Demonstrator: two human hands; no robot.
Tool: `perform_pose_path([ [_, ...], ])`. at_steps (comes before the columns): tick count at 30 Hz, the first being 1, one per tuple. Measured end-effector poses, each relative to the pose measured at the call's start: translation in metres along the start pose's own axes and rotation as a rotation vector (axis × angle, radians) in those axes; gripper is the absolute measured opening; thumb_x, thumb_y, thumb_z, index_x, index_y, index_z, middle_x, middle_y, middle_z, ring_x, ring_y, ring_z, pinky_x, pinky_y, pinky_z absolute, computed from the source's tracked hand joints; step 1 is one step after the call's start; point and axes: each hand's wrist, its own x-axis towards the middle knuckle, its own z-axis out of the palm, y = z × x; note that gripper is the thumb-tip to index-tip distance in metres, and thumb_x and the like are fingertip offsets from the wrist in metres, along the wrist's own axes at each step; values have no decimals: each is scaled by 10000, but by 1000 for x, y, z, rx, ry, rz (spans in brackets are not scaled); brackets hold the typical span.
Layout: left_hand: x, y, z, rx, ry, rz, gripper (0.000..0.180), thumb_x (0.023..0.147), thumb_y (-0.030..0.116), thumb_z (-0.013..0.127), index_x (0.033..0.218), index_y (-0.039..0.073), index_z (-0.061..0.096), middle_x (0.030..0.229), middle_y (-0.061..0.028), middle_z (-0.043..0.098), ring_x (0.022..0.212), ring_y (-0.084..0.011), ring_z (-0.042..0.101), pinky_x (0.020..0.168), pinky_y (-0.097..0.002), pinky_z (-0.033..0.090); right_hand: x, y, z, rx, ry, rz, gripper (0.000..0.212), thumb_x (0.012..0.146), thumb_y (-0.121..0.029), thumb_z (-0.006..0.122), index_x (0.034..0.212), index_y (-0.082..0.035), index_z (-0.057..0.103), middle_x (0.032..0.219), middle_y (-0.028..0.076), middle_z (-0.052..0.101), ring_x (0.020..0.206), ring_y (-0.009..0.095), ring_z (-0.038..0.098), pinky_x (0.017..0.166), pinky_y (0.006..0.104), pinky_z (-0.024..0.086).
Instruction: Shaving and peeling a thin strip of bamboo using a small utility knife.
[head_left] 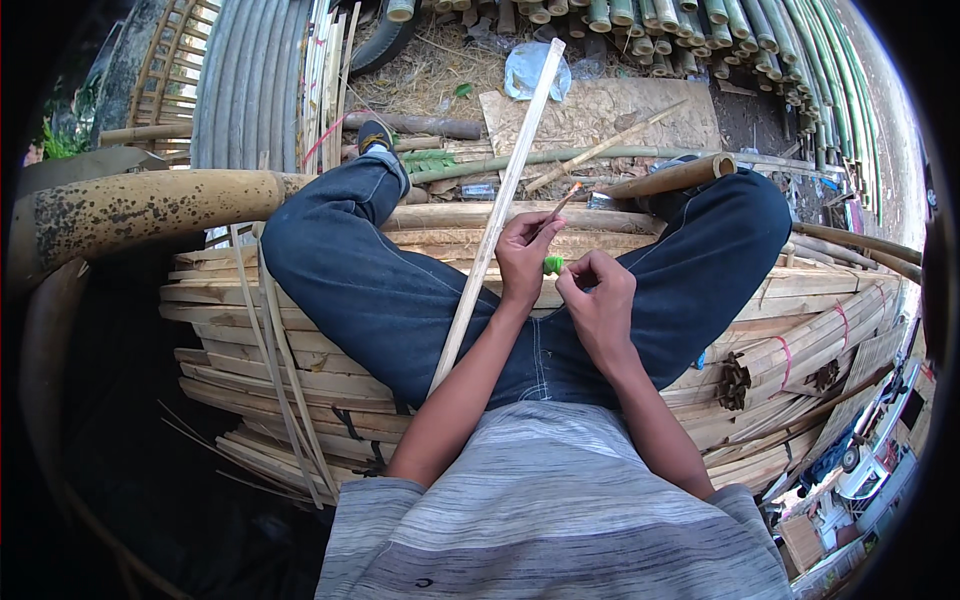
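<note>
My left hand [525,258] is raised above my lap. Its fingers pinch a thin brown stick [562,205] with a bright orange tip; whether the tip is burning I cannot tell. Between the two hands shows a small bright green wrapped piece [553,265]. My right hand [600,295] is closed at that green piece's right side, thumb and fingers pressed together; its grip on the piece is partly hidden. A long pale bamboo strip [515,160] slants past my left hand, its lower end behind my left forearm and over my thigh.
I sit on a pile of split bamboo slats [270,350]. A thick spotted bamboo pole [150,212] lies at left, and a shorter bamboo pole [680,178] crosses near my right knee. Tied slat bundles [800,345] lie right. Stacked green bamboo [690,25] and a flat board [640,115] are ahead.
</note>
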Motion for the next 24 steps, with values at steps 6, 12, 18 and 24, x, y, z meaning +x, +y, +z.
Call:
perform_pose_path([
  [6, 1, 1, -1, 7, 45, -6, 148, 839, -27, 680, 982, -38, 640, 927, -102, 688, 863, -133, 659, 796, -240, 522, 7, -14, -14, -179, -140, -17, 151, 760, -57, 709, 808, 61, 627, 708, 162, 631, 611, 239, 641, 577, 341, 502],
  [12, 0, 7, 1, 64, 76, -78, 159, 835, -9, 694, 983, -32, 641, 918, -93, 687, 864, -129, 657, 794, -237, 519, 7, -24, -25, -99, -161, 51, 172, 761, -70, 725, 840, 61, 648, 765, 169, 663, 629, 233, 660, 589, 321, 520],
  [18, 0, 7, 0, 81, 59, -62, 151, 837, -9, 693, 975, -33, 637, 918, -96, 688, 862, -132, 660, 798, -241, 521, 3, -17, -20, -71, -125, 1, 137, 778, -54, 695, 822, 65, 643, 706, 173, 656, 616, 239, 670, 594, 320, 524],
  [24, -1, 6, 0, 80, 61, -55, 149, 841, -20, 682, 980, -37, 632, 933, -106, 690, 873, -140, 664, 809, -246, 527, 4, -21, -18, -95, -132, 34, 121, 777, -44, 680, 801, 66, 635, 690, 171, 652, 613, 240, 672, 591, 322, 524],
])
